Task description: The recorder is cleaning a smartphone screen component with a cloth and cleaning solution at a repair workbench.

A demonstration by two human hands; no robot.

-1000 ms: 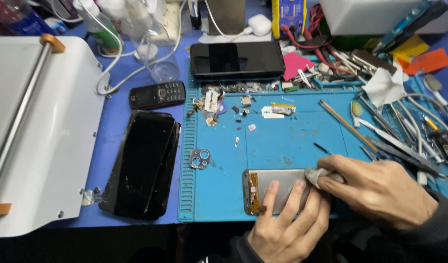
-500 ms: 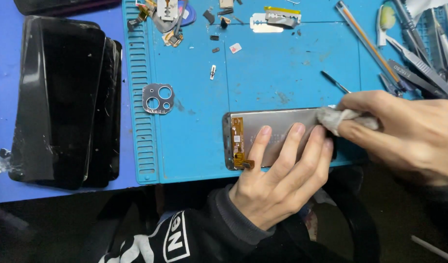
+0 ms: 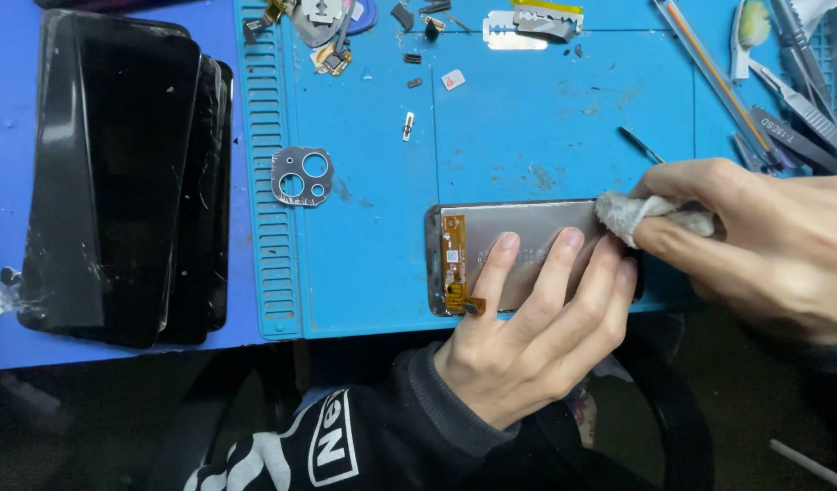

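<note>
Left hand [image 3: 527, 336], fingers spread flat, pins the phone screen panel [image 3: 527, 238] while the right hand [image 3: 764, 241] pinches a cloth wad [image 3: 632, 214]; light, even strokes clear of the flex ribbon [image 3: 455, 268] seem wisest.

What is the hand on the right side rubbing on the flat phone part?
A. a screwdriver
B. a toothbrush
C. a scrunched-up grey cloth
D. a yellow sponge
C: the right hand pinches a scrunched-up grey cloth against the flat phone part, while the left hand presses that part down on the blue mat.
</note>
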